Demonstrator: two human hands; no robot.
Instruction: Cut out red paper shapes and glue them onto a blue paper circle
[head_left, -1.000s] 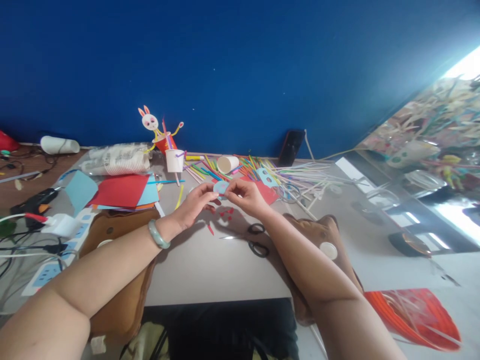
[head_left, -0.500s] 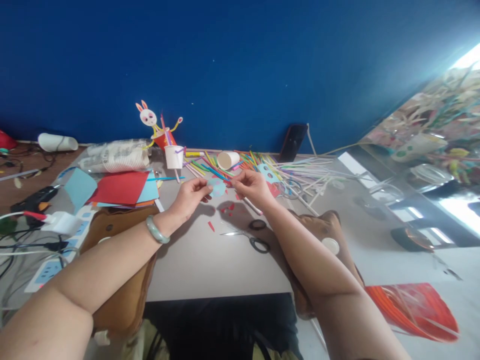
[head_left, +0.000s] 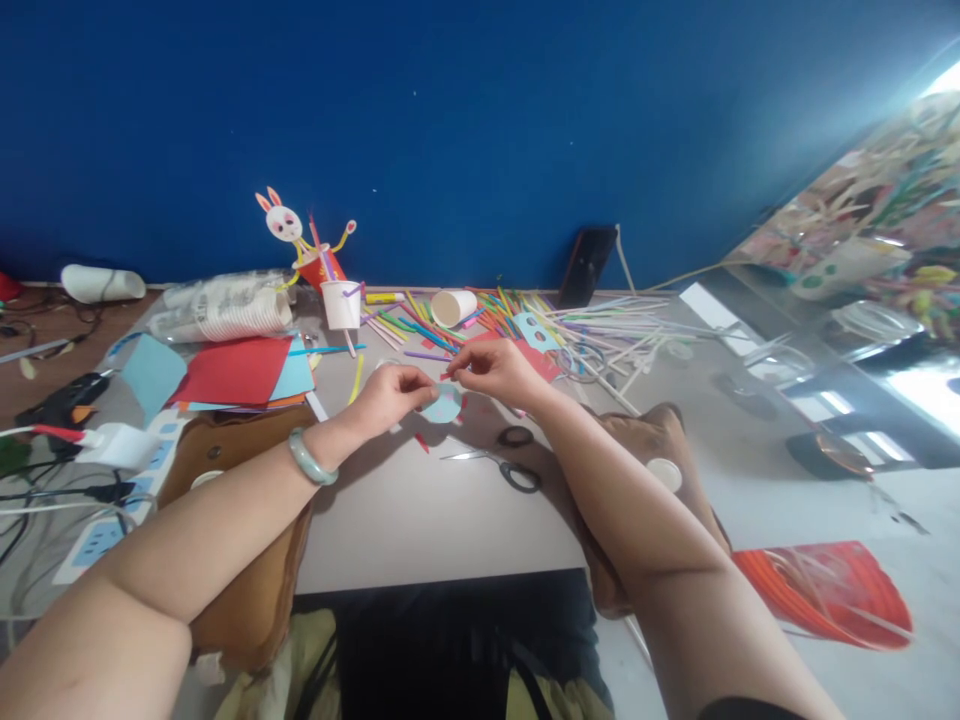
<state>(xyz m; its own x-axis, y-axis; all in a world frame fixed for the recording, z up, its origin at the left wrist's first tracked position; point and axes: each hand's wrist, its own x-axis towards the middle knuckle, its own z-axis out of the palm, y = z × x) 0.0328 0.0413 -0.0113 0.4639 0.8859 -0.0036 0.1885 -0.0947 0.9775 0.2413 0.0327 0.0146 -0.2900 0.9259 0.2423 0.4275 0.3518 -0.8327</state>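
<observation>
A small round light-blue paper piece is pinched at its left edge by my left hand, above the grey table. Just above its upper edge, my right hand pinches a small red scrap. Scissors with black handles lie below my right hand, blades pointing left. A red paper sliver lies on the table below the blue piece. Further right, a light-blue cut-out with holes rests on red paper.
Coloured pipe cleaners and a tipped paper cup lie along the wall. Back left are a rabbit figure, a white cup, stacked cups and red paper. A phone leans on the wall.
The round blue piece has moved slightly down and right, and turned flatter to the camera. My right hand's fingertips have shifted left, above it. The view has shifted slightly.
</observation>
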